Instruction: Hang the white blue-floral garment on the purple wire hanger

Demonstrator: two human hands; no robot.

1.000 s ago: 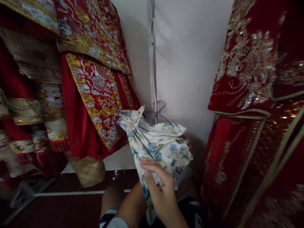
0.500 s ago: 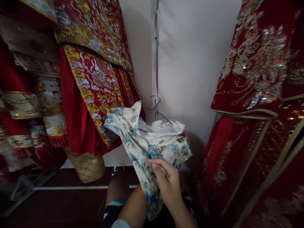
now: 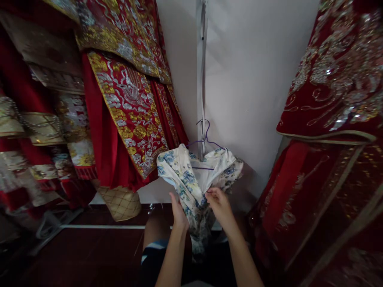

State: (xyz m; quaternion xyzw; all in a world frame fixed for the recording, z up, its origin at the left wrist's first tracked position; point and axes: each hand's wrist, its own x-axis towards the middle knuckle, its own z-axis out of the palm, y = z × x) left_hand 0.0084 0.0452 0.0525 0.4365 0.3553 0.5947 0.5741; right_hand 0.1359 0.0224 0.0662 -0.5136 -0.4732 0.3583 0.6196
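Handling the floral garment [image 3: 190, 177], lower centre, by its neck edge seemed the step in hand: right hand [image 3: 220, 204] pinched that edge; left hand [image 3: 180, 216] lay at the cloth's left side, thumb raised, grip otherwise untellable. Next move likely called for light tension. Embroidered costume [image 3: 128, 99], left, and beaded costume [image 3: 338, 99], right, bounded the open room.

Open gap right of hanger [image 3: 206, 138]
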